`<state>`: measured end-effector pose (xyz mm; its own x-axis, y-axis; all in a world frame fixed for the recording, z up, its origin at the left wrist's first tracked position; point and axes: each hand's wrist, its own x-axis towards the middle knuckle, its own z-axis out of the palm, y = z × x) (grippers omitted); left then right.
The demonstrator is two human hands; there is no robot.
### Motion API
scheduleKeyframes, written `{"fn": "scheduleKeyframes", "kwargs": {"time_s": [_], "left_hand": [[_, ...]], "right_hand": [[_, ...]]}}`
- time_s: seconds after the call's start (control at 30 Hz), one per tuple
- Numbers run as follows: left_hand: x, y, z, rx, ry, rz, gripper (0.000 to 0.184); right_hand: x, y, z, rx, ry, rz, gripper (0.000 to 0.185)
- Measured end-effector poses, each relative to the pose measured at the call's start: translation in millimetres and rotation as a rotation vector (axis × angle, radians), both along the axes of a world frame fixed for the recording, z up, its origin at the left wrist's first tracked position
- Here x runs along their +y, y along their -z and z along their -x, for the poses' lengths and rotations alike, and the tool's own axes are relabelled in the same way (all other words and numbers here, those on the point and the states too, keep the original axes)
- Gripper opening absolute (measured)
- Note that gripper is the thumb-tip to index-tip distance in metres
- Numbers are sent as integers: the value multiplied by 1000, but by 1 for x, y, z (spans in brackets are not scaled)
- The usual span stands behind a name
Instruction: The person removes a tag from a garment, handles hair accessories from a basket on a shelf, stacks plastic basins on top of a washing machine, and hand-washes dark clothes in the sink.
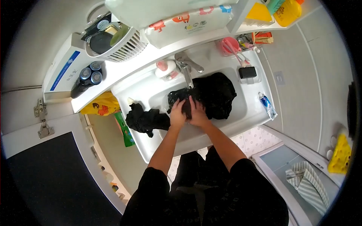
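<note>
Black wet cloth (217, 94) lies bunched in the white sink (241, 113), under the metal faucet (185, 71). My left hand (178, 114) grips the near left part of this cloth, with its fingers pointing toward the faucet. Close beside it, my right hand (197, 114) holds the same cloth, and a dark brownish fold shows between the two hands. The undersides of both hands are hidden. A second black cloth (145, 119) is heaped on the left rim of the sink, apart from my hands.
A pink-capped bottle (166, 70) stands left of the faucet. At the right rim are a pink cup (230, 46), a black bar on a soap dish (247, 72) and a toothpaste tube (267, 106). A white basket (124, 47) and a shaver (87, 77) sit on the shelf.
</note>
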<state>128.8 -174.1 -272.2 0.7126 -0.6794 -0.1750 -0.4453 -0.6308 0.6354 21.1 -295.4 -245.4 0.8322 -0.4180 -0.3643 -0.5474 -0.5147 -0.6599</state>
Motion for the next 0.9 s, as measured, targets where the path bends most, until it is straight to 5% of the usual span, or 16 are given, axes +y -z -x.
{"fn": "scheduleKeyframes", "kwargs": {"time_s": [0.07,0.1,0.2,0.3,0.47,0.57,0.67,0.73,0.8,0.9], "left_hand": [[-1,-29,-10,113,-253,70,34],[14,3,-19,209,-391,194,27],[8,-65,-29,1021,-914,613,24],[-4,-140,-18,1199,-1008,754,29],[26,-152,3,1523,-970,850,24],[41,-161,-5,1343,-822,1044,22],[44,-183,-24,1157,-844,990,37],[46,-180,-33,1022,-826,904,42],[48,-160,-29,597,-640,656,38],[28,-181,6,48,-262,411,17]], "right_hand": [[-4,10,7,-114,89,-190,112],[-4,15,11,-135,126,-255,111],[-7,21,15,-205,192,-399,107],[-3,1,19,-251,127,-316,103],[5,-42,7,-420,-71,92,83],[6,1,5,-312,-146,-329,71],[4,19,17,-171,248,-673,76],[-8,0,20,-279,258,-918,75],[-26,-48,14,-407,154,-1150,67],[-17,-38,13,-305,395,-1677,56]]}}
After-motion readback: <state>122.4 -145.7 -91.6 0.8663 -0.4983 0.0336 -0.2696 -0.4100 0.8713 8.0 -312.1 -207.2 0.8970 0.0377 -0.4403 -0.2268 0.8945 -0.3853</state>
